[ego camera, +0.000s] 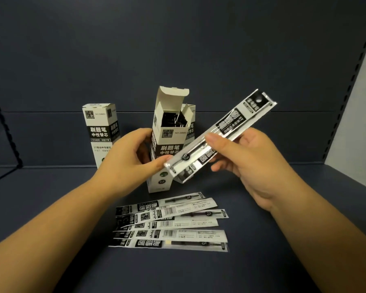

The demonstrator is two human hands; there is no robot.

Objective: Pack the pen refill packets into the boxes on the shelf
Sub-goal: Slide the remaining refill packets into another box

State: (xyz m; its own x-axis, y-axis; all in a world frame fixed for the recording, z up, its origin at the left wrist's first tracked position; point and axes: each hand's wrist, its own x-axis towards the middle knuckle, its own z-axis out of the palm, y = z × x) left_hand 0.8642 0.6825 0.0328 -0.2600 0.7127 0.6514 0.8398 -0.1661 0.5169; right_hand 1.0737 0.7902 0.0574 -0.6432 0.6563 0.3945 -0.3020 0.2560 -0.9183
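Several refill packets (169, 223) lie fanned on the shelf (283, 240) nearest the person, likely kept within easy reach. Above them, the right hand (247, 163) pinches a packet (220, 134) slanted toward the open box (167, 144), which the left hand (133, 157) grips to steady it; dark packets already stand inside. A closed box (100, 134) stands behind.

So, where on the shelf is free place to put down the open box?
Bare shelf lies right of the loose packets, and front left of the closed box. It is crowded around the open box, between both hands.
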